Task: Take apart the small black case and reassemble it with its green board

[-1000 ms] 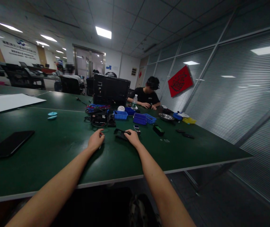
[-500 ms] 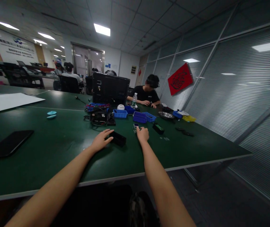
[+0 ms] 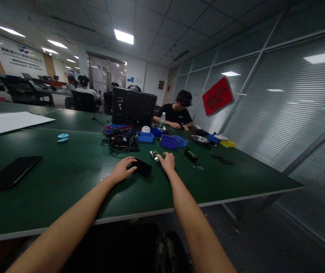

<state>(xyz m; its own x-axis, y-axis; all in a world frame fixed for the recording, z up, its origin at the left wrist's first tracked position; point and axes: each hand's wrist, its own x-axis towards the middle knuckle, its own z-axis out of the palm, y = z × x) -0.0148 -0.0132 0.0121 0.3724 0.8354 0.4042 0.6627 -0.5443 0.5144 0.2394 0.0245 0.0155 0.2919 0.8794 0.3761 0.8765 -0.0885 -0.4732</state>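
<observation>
My left hand (image 3: 123, 169) has its thumb and fingers around the left end of a black open box (image 3: 142, 167) that rests on the green table. To the right, my right hand (image 3: 167, 162) grips a small white-and-dark electronic module (image 3: 154, 156) at its thumb side. That module is just beyond the box's right end, apart from it, and too small to make out in detail. Right of this hand lies another black box (image 3: 191, 155) with a green board showing on top.
Blue trays (image 3: 145, 137), a cable-tangled black device (image 3: 119, 142) and a monitor (image 3: 134, 107) stand farther back. A black tablet-like slab (image 3: 11, 173) lies at left. Beyond the bottle (image 3: 161, 120) sits another person (image 3: 176, 110). A metal dish (image 3: 200, 139) is at right.
My right hand has moved slightly left and nearer to the black box, and the electronic module has turned and shifted left with it. My left hand and the box stay about where they were.
</observation>
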